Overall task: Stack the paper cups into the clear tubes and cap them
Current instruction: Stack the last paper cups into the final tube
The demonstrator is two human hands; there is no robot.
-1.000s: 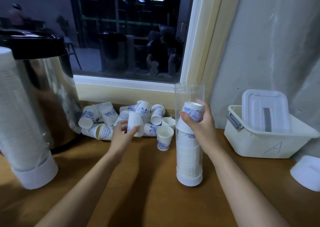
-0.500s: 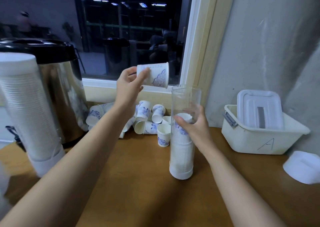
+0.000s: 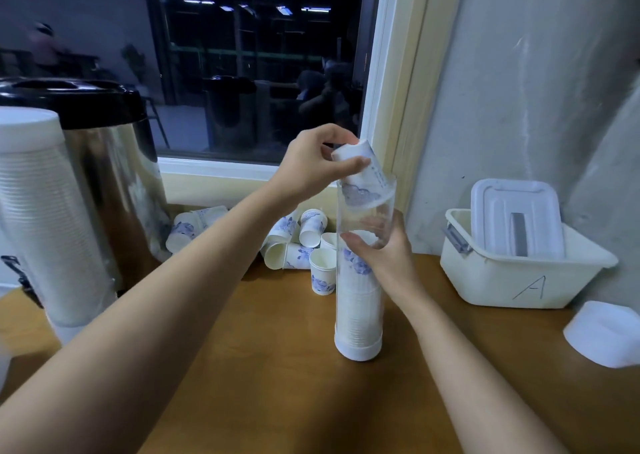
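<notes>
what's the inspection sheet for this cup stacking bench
surface: brown wooden table, no spills seen
job's things: clear plastic tube upright, part-filled with stacked cups; blue-patterned white paper cup inverted at its mouth; loose cups heaped behind; second tube full, left
clutter: steel urn; cream plastic bin marked A; white round cap
grippers: left hand pinches the cup; right hand grips the tube
cables: nothing seen
surroundings: dark window, grey wall

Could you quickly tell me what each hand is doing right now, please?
Left hand: pinches a paper cup.
Right hand: grips the clear tube.
</notes>
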